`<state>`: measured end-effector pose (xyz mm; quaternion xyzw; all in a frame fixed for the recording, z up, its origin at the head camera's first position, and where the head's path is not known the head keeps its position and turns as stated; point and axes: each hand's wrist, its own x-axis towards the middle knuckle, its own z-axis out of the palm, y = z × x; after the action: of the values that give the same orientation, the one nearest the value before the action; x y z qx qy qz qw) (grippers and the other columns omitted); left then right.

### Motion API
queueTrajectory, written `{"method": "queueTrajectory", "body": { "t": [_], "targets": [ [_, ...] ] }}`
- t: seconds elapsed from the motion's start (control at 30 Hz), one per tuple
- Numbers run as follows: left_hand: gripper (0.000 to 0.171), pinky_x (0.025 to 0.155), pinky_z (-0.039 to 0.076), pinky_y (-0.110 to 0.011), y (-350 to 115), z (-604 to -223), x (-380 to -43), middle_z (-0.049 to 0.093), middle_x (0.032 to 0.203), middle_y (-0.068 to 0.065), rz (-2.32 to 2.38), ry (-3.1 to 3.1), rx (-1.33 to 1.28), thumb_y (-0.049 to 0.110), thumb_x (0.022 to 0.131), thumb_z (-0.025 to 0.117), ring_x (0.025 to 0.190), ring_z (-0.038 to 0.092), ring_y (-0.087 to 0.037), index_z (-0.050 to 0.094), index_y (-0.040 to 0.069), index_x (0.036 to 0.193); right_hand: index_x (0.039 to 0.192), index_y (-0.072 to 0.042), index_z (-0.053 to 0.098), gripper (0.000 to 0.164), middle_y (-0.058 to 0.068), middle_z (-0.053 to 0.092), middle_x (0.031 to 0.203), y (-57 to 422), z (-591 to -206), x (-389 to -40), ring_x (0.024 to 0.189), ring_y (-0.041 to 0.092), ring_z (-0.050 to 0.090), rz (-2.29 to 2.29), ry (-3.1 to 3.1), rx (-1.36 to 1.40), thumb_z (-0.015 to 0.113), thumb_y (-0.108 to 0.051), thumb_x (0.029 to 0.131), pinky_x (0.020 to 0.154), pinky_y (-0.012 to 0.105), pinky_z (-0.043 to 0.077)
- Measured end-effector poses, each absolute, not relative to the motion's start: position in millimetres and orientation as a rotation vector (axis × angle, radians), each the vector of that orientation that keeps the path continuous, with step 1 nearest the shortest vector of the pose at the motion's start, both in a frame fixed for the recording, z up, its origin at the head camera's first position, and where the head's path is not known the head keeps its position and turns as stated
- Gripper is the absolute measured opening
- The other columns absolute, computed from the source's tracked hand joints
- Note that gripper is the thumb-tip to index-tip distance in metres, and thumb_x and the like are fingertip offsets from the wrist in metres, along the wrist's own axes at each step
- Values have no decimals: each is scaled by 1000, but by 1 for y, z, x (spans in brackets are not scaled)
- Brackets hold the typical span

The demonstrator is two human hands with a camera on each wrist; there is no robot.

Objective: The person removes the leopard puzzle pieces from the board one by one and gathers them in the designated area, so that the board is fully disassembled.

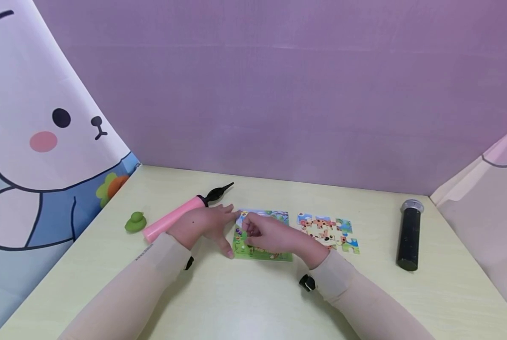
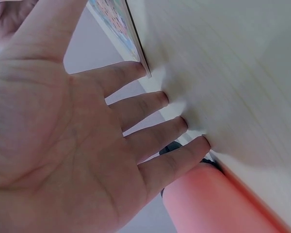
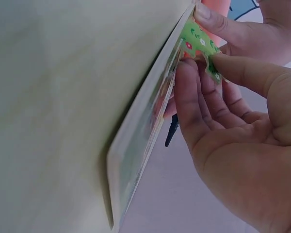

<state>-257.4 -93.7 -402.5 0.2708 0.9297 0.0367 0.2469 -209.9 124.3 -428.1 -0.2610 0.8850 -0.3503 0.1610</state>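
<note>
A puzzle board [image 1: 253,255] with a green and blue picture lies flat on the table in the head view. My right hand [image 1: 274,233] is over it, pinching a green flowered puzzle piece [image 3: 202,42] between thumb and forefinger at the board's far end in the right wrist view. At the board's left edge, my left hand [image 1: 204,224] has its fingers spread; in the left wrist view one fingertip touches the board's edge [image 2: 140,53]. To the right of the board sits a group of puzzle pieces [image 1: 321,222] showing an animal picture, partly covered by my right forearm.
A pink hand pump [image 1: 172,217] with a black nozzle lies beside and behind my left hand. Farther left sits a green rubber duck [image 1: 136,222]. A black cylinder with a silver head [image 1: 409,236] lies at the right. A purple backdrop [image 1: 279,104] rises behind the table.
</note>
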Motion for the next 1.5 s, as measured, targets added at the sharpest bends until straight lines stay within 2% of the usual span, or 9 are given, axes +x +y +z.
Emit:
{"method": "queueTrajectory", "body": {
  "t": [0.07,0.2,0.3,0.53,0.73,1.0,1.17,1.3,1.5],
  "targets": [
    [133,134,25,-66,-94,-403,-257,12,182,-12,103,2534,733,63,71,94,169,14,-39,19,22,173,116,-17,59,15,2,72,109,124,-428,-209,101,13,66,-1006,2519,-748,66,-10,104,90,31,60],
    [133,134,26,-66,-94,-403,-257,13,182,-12,92,2536,733,64,71,94,169,14,-39,19,22,173,117,-15,58,14,4,72,107,124,-425,-207,93,13,65,-1040,2490,-757,64,-10,105,81,29,59],
    [133,134,24,-67,-94,-403,-257,13,182,-13,94,2536,742,63,71,94,169,14,-40,19,21,173,120,-13,58,14,6,72,108,130,-422,-207,92,15,66,-1094,2476,-751,63,-11,106,81,30,59],
    [133,134,19,-69,-94,-403,-257,12,182,-14,123,2538,751,60,70,95,168,14,-42,20,19,173,123,-9,56,14,14,68,114,162,-404,-207,104,26,74,-1269,2446,-666,58,-10,109,96,41,66],
    [134,133,20,-71,-93,-404,-257,12,182,-14,112,2539,743,60,70,95,169,13,-43,19,19,173,124,-5,53,17,16,65,115,197,-388,-209,106,22,74,-1319,2470,-606,59,-11,109,100,43,65],
    [133,133,21,-71,-92,-404,-257,12,182,-13,110,2538,736,60,70,95,169,13,-42,20,21,173,122,-1,52,16,18,66,109,236,-379,-211,101,28,73,-1239,2477,-567,58,-8,109,95,50,66],
    [133,133,20,-70,-92,-403,-256,12,182,-12,114,2538,735,59,70,95,169,13,-42,20,22,173,121,-1,53,13,19,65,106,254,-378,-210,101,32,72,-1166,2424,-553,54,-4,108,94,50,65],
    [133,134,19,-70,-92,-402,-256,12,182,-13,128,2537,736,58,70,96,169,13,-42,21,21,173,120,-1,53,13,18,65,102,264,-380,-208,97,37,71,-1109,2356,-566,53,-2,107,87,50,64],
    [132,134,20,-69,-92,-401,-256,13,182,-13,132,2534,729,57,70,96,169,13,-42,21,20,173,114,0,52,11,13,61,96,271,-388,-204,90,34,71,-1039,2233,-506,51,1,103,78,46,62]
  ]
}}
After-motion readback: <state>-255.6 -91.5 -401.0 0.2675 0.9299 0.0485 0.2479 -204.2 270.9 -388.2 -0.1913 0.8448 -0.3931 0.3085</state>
